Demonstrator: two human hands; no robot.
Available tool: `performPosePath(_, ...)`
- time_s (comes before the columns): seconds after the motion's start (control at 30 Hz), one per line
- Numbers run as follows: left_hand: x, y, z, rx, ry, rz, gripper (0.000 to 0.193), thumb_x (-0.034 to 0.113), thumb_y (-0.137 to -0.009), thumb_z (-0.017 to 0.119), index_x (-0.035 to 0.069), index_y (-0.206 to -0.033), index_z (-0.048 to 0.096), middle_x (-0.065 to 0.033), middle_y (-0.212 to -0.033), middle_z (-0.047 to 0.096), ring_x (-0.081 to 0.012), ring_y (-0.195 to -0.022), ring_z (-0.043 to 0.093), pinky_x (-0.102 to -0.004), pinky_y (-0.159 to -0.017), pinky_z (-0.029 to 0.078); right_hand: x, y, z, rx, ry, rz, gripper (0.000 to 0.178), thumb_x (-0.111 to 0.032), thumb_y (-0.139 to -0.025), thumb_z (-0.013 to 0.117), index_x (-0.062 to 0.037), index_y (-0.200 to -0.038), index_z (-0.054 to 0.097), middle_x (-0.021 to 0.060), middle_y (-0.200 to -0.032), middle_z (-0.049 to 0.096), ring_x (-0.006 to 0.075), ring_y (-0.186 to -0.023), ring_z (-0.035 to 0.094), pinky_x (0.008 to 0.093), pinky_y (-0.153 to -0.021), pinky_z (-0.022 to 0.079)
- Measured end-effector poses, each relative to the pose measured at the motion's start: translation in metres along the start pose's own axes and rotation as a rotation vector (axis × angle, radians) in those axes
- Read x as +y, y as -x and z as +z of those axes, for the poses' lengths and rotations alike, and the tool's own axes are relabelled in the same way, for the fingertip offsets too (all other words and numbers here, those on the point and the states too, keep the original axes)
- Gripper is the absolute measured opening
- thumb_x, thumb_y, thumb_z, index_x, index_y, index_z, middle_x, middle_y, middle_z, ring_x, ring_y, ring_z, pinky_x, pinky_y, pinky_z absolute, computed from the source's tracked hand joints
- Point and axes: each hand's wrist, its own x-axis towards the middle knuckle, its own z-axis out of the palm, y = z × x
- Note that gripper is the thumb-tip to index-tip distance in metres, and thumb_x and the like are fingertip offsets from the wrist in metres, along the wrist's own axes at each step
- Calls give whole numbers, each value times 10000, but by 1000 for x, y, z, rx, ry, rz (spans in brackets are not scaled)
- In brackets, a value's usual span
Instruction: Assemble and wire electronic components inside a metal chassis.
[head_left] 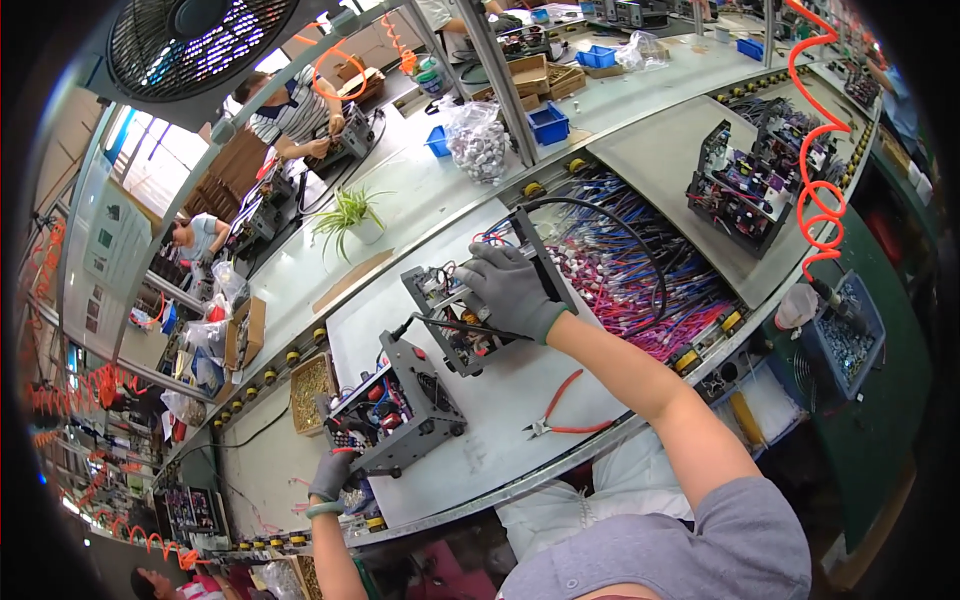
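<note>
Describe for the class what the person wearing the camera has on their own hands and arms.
Both hands wear grey knitted work gloves: the left hand has a pale green cuff band at the wrist, the right hand a green-edged cuff. The forearms are bare. A short grey sleeve covers the right upper arm. No watch or jewellery shows.

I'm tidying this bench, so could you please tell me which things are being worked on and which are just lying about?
In hand:
- right hand on the open circuit chassis
- left hand at the grey metal unit

Lying about:
- red-handled cutters
- bundle of coloured wires
- potted plant
</note>
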Motion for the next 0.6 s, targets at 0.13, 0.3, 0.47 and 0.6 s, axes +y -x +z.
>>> performPosePath(0.13,-34,2,18,149,250,-19,264,253,-883,536,20,-803,631,-87,-646,630,-194,-442,597,-307,-399,451,0,0,0,48,33,-25,361,-238,-857,645,-110,-1194,627,52,-1145,646,255,-1275,494,425,-1071,355)
performPosePath(0.3,-35,26,41,300,130,147,275,291,-897,523,40,-843,621,-100,-613,610,-207,-439,589,-331,-401,446,-4,-8,2,13,43,-14,323,-287,-858,644,-106,-1126,663,92,-1080,669,279,-1239,516,427,-1047,376)
performPosePath(0.47,-80,0,46,486,33,464,370,355,-894,532,7,-800,617,-102,-570,571,-219,-437,572,-355,-406,442,22,-53,25,-201,15,97,349,-400,-879,633,-112,-1067,691,138,-1052,684,314,-1147,583,436,-984,444)
performPosePath(0.6,11,33,51,333,257,-30,418,398,-872,553,7,-744,625,-83,-576,564,-206,-444,573,-347,-420,449,55,-74,40,-534,185,245,490,-561,-924,517,-151,-1132,688,135,-1111,685,309,-1158,591,439,-991,440)
